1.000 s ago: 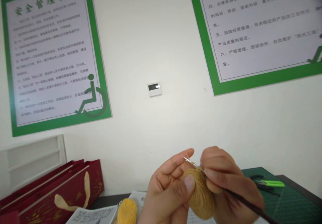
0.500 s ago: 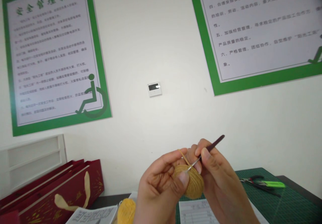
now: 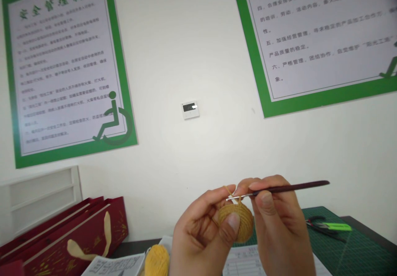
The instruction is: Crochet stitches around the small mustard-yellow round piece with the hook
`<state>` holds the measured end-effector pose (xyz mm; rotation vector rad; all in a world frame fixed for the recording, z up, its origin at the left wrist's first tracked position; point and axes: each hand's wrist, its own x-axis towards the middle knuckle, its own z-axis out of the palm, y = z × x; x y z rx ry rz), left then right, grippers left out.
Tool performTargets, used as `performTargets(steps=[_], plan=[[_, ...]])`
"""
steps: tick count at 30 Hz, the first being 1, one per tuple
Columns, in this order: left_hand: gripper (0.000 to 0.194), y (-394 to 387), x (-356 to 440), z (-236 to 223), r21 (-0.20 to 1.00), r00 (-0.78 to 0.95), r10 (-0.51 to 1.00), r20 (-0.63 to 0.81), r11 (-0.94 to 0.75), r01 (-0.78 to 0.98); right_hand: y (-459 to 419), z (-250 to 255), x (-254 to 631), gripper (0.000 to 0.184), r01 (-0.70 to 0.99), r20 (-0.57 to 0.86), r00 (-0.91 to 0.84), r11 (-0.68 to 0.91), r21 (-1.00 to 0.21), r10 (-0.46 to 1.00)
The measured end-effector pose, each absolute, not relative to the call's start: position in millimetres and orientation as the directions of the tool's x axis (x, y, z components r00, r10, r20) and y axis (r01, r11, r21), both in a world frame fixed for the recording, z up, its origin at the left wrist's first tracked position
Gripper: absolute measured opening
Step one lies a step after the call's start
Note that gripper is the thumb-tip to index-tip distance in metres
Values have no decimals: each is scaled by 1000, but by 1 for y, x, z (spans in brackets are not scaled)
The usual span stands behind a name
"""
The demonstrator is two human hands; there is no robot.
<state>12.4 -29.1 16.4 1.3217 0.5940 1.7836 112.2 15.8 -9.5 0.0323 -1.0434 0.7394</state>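
My left hand (image 3: pixel 204 230) pinches a rounded, mustard-coloured crochet piece (image 3: pixel 243 222) with its thumb pressed on the front. A strand of the same yarn (image 3: pixel 228 191) runs up over the raised left index finger. In my right hand (image 3: pixel 276 218) is a crochet hook (image 3: pixel 297 186) with a dark handle, held between thumb and fingers. Its metal shaft lies nearly level just above the piece, with a loop of yarn around it and the tip pointing left. The far side of the piece is hidden by my left fingers.
A yellow yarn ball (image 3: pixel 156 261) and a printed sheet (image 3: pixel 116 265) lie left of my hands. Dark red gift bags (image 3: pixel 89 234) stand further left. Pliers (image 3: pixel 322 224) rest on a green cutting mat (image 3: pixel 366 243) at right. Another paper (image 3: pixel 242 261) sits below my hands.
The hook has swung from a steep slant to nearly level, and its tip has come up out of the crochet piece. My right hand has shifted right; the piece moved slightly right.
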Motion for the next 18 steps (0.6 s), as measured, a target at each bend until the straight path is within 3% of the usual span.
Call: performTargets(steps=[8, 18], plan=[[30, -30, 12, 16, 757, -229, 808, 543, -589, -284, 18, -6, 130, 12, -513, 848, 187, 786, -346, 496], [31, -31, 13, 16, 749, -229, 809, 541, -588, -307, 11, 2, 140, 12, -308, 948, 204, 935, -174, 243]])
